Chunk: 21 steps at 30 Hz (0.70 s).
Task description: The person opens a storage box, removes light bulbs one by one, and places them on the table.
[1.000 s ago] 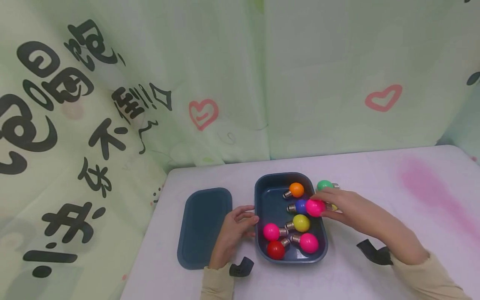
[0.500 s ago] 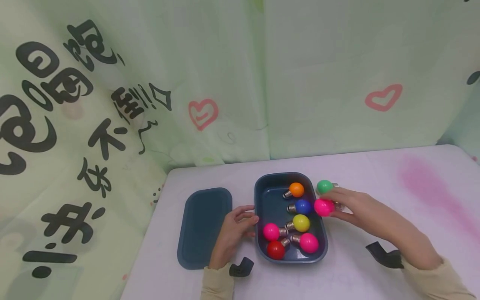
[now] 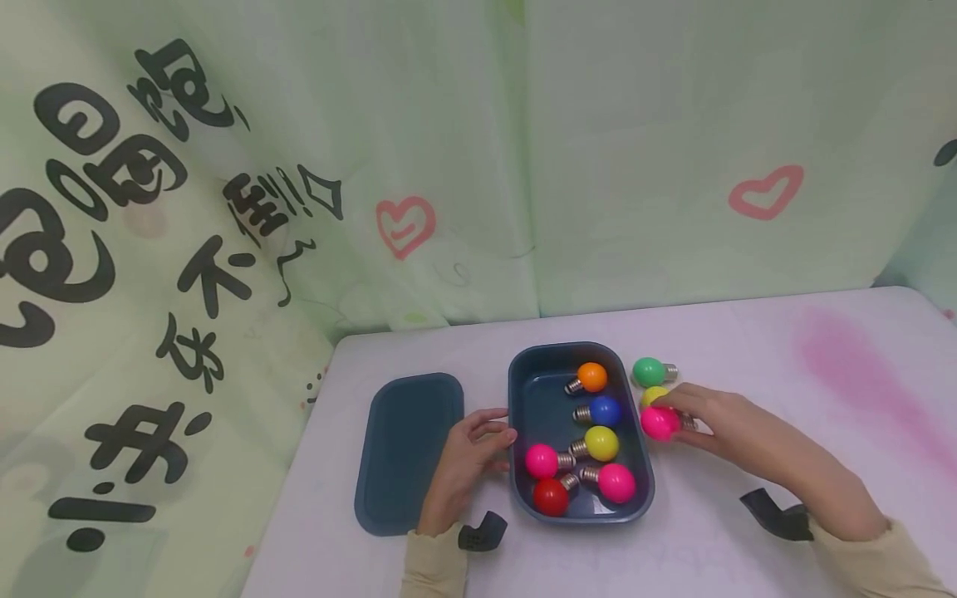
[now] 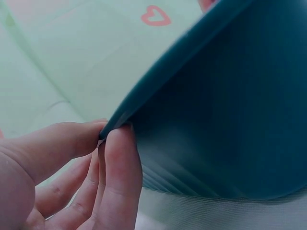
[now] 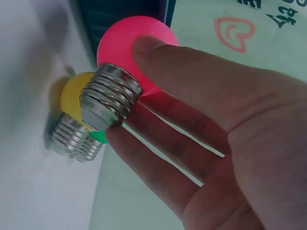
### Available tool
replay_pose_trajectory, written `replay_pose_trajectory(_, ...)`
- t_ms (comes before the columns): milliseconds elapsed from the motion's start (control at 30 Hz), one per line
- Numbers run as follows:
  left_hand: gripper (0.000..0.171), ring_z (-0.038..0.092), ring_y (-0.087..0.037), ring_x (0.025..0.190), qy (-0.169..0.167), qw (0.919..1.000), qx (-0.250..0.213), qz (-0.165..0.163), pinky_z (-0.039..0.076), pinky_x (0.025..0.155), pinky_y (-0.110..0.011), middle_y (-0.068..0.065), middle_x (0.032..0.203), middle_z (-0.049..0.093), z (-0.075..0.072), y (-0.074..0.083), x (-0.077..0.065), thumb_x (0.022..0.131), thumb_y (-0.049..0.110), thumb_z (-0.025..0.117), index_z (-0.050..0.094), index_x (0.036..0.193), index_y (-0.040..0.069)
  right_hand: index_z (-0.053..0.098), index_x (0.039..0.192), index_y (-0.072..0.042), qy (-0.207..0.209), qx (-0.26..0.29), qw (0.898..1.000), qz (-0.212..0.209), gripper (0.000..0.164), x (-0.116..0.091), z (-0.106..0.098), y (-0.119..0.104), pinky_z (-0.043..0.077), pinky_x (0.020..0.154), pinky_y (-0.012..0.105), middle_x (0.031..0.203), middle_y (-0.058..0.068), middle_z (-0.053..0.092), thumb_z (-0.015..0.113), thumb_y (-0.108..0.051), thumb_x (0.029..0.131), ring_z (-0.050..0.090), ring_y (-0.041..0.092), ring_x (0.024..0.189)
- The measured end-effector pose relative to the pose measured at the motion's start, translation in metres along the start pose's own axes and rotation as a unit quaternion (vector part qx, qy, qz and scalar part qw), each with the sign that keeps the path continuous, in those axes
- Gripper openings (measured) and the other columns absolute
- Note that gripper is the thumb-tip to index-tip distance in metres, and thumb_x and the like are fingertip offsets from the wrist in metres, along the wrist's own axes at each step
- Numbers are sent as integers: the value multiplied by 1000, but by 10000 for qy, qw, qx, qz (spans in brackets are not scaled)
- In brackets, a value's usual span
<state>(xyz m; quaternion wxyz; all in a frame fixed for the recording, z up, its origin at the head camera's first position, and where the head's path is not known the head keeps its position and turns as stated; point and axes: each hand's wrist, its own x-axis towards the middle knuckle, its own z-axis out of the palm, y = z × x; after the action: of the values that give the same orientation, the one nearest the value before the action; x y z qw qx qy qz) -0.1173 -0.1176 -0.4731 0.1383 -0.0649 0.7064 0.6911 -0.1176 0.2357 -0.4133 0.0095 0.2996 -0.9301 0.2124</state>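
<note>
My right hand (image 3: 736, 428) pinches a pink light bulb (image 5: 136, 40) by its round globe, just outside the right wall of the dark blue bin (image 3: 523, 382). Beyond that bulb, on the table, are a yellow light bulb (image 5: 72, 93) and a green light bulb (image 3: 648, 372), both beside the bin. My left hand (image 3: 471, 457) pinches the bin's left rim (image 4: 144, 91) between thumb and fingers. Inside the bin lie an orange bulb (image 3: 593, 378), a blue bulb (image 3: 606, 410), a yellow bulb (image 3: 601, 443), a red bulb (image 3: 551, 497) and two pink bulbs (image 3: 616, 482).
A flat dark blue lid (image 3: 411, 448) lies on the white table (image 3: 785, 357) left of the bin, close to my left forearm. Behind the table hangs a pale green curtain (image 3: 635, 208) printed with hearts and black lettering.
My right hand has drawn back to the right with the pink bulb, from above the bin to outside its wall. The yellow bulb beside the bin has come into clearer view. My left hand stays put.
</note>
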Motion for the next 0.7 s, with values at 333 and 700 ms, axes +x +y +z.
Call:
replay_pose_trajectory(333,45,67,-18,91,22,10000,9,-26,60,73,-31,-8,108,68,0,0,0,88,24,77,63,128,11,68,116,-11,-163,123,9998,41,45,-2,7,7,59,82,38,107,-1,69,85,-10,74,67,22,98)
replay_pose_trajectory(700,45,68,-18,92,17,10000,10,9,60,74,-32,-9,109,68,0,-1,0,88,24,77,63,128,11,67,118,-12,-475,127,9985,225,44,-3,13,11,59,83,41,107,-1,67,84,-11,76,67,23,99)
